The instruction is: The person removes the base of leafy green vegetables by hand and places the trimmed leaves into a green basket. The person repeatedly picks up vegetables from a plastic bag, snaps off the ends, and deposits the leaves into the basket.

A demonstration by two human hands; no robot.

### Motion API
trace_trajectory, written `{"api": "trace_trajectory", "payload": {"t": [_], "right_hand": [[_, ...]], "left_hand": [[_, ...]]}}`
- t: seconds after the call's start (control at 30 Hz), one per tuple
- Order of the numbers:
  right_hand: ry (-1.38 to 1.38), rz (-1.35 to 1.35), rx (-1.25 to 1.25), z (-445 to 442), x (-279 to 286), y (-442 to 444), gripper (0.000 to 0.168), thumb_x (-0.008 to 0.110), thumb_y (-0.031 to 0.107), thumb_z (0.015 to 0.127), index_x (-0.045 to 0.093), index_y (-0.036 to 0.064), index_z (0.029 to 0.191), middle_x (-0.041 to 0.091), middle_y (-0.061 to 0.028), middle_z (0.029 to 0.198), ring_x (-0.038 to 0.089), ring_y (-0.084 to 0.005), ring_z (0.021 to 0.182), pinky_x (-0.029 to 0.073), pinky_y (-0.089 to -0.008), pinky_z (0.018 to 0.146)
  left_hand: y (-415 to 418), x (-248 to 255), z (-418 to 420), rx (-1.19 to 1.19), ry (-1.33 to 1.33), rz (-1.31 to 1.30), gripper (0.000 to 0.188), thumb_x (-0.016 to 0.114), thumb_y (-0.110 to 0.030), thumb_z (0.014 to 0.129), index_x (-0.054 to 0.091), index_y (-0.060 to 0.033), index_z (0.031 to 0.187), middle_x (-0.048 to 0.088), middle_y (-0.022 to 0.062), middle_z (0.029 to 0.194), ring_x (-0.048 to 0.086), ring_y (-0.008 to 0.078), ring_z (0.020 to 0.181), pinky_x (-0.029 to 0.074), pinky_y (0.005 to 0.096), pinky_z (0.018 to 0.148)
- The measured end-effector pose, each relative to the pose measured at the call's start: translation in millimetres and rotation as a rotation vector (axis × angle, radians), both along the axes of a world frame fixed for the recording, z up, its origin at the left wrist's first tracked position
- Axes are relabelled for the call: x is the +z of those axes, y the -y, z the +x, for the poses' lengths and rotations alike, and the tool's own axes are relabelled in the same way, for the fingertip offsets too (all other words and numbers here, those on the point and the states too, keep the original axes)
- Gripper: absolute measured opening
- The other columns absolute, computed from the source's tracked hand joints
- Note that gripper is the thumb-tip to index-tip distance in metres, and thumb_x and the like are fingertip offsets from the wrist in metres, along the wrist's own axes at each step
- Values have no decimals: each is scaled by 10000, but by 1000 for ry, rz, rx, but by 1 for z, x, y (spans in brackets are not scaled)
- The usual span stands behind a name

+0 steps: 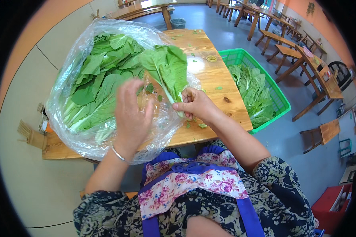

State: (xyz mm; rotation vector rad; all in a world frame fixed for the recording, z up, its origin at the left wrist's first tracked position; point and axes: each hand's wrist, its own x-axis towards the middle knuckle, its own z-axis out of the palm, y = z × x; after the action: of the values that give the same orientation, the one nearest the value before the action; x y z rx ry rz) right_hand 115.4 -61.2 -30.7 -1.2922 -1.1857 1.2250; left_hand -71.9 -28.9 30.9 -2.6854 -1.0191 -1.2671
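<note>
Pinched by its white stem base, a leafy green vegetable (167,68) is held up by my right hand (195,104) over the table. My left hand (133,114) is raised a little to its left, blurred, with fingers apart and nothing in them. Below and behind that hand lies a large clear plastic bag (163,130), spread wide. Inside it is a heap of the same leafy greens (99,80), stems pointing towards me. Part of the heap is hidden by my left hand.
Bits of torn leaf (219,88) are scattered on the wooden table (213,118). A green plastic crate (280,111) to the right holds more greens (250,91). A container of chopsticks (37,139) stands at the left edge by the wall. Wooden benches (277,38) and tables stand beyond.
</note>
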Motion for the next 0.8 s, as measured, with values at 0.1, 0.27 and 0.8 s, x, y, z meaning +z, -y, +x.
{"api": "trace_trajectory", "payload": {"t": [0.1, 0.27, 0.8], "right_hand": [[-145, 7, -38, -4, -2, 0, 251, 722, 149, 733, 533, 0, 804, 537, -27, 574, 508, -83, 466, 405, -211, 405], [-74, 29, 64, -10, -3, 1, 247, 700, 165, 760, 534, -8, 818, 550, -32, 593, 516, -80, 480, 417, -208, 415], [-292, 114, -161, -21, -12, 14, 110, 556, 22, 750, 558, -31, 846, 602, -99, 720, 590, -132, 596, 506, -228, 546]], "left_hand": [[6, -33, 3, -192, 298, -1309, 303, 645, -159, 789, 496, -16, 1010, 592, 102, 815, 584, 162, 613, 480, 248, 511], [1, -69, 9, -468, 567, -1489, 225, 614, -134, 821, 479, -30, 967, 591, 67, 730, 570, 103, 519, 469, 190, 448], [2, -78, 20, -509, 943, -1558, 192, 442, -47, 835, 481, 19, 1011, 601, 130, 802, 595, 156, 588, 502, 223, 496]]}}
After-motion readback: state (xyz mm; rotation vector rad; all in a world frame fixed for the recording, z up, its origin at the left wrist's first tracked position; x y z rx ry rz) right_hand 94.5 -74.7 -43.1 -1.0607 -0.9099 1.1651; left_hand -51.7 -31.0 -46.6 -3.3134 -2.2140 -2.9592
